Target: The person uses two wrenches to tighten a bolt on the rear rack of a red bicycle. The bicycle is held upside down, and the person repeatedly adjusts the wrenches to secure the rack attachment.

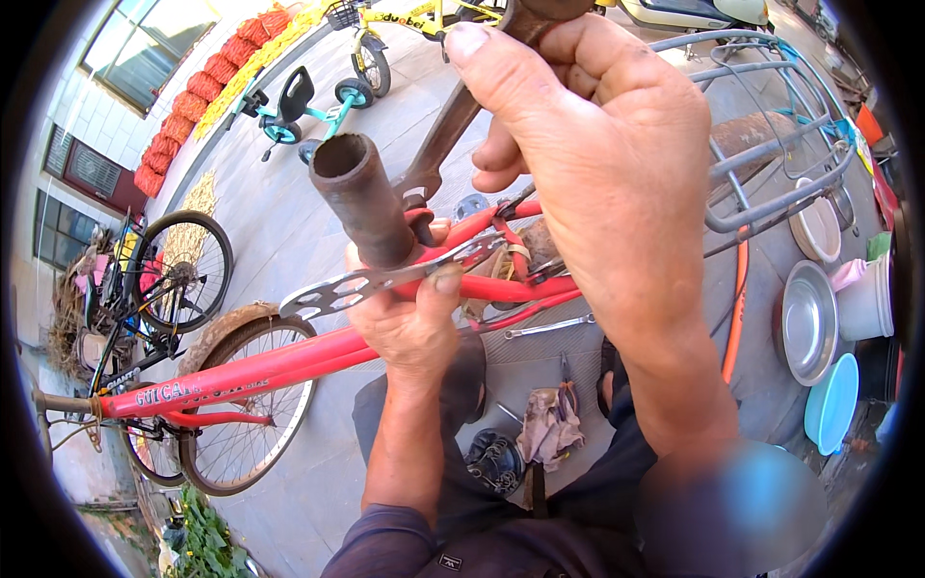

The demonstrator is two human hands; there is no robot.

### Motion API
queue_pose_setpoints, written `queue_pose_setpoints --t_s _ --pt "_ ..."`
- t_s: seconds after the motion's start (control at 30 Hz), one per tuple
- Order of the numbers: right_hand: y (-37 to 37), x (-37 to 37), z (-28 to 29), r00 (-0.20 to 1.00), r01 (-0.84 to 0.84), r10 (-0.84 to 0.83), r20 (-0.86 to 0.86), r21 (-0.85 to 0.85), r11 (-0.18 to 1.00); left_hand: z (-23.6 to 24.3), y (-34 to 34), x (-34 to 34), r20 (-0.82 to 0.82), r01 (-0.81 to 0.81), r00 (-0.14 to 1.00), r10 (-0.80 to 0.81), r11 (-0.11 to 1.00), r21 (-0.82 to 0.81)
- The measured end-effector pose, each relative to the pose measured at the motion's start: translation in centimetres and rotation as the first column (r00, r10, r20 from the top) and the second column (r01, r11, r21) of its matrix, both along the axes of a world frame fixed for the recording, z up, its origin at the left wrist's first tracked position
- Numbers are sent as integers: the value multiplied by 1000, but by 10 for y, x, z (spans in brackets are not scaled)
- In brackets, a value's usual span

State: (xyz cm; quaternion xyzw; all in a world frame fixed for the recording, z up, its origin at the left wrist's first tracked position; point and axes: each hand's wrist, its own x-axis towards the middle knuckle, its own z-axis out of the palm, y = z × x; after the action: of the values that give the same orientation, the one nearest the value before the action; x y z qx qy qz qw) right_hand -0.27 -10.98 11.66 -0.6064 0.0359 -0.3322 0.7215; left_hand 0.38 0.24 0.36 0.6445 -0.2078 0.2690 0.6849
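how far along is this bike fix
Done: seat is off, the rusty seat tube stands open and empty. In hand: left hand steadies a flat multi-hole wrench at the red bike frame; right hand works a big rusty wrench there. Left: whether the fitting is loose can't be told; spanner lies unused.

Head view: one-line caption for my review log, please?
Left hand steadies a flat multi-hole wrench at a red bicycle frame; right hand grips a large rusty spanner near the seat tube.
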Motion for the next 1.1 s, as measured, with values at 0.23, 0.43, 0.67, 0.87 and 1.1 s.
queue_pose_setpoints --t_s 0.23,0.43,0.67,0.87,1.1 --pt "-29 2 -32 957 -290 276 91 253 923 -6 -2 3 -13 47 999 -48 997 -65" --pt "-27 -4 -34 966 -216 170 197 246 945 -4 1 1 -63 29 997 -32 998 -54" --pt "-16 -12 -12 980 -75 45 193 150 986 -5 -2 2 -56 42 997 -50 991 -128" --pt "-19 3 -23 969 -187 172 176 72 980 0 -3 -2 -46 -16 999 13 999 -52" --pt "-22 -10 3 984 -94 107 142 -96 991 0 -2 -5 -83 -77 993 80 996 43"
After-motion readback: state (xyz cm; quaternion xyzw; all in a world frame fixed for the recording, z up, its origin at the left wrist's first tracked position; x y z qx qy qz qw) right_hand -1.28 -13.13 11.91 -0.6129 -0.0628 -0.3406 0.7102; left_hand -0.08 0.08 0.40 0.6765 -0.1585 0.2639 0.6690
